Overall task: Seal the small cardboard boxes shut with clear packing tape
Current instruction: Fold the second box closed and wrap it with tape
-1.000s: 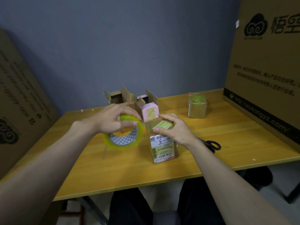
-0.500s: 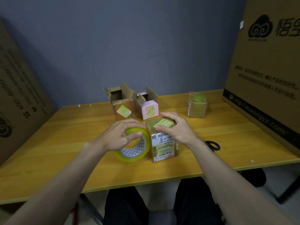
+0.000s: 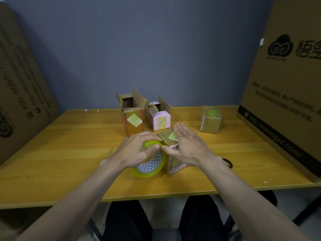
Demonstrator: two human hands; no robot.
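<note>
My left hand [image 3: 135, 151] grips a yellowish roll of clear packing tape [image 3: 149, 168], held on edge against the left side of a small closed cardboard box [image 3: 167, 139] in the middle of the table. My right hand [image 3: 188, 147] lies flat with straight fingers over that box's top, its thumb reaching toward the roll. Behind stand a brown box [image 3: 132, 117] and a pink box [image 3: 159, 119], both with flaps open. A taped-up box [image 3: 210, 121] sits further right.
Black scissors [image 3: 228, 162] lie on the wooden table [image 3: 69, 153] right of my right wrist, mostly hidden. Large printed cardboard sheets lean at the left [image 3: 20, 87] and right [image 3: 284, 84] table edges. A grey wall stands behind. My legs show below the front edge.
The roll came down from mid-air to the table, against the box's left side. My right hand's fingers straightened and slid forward over the box top.
</note>
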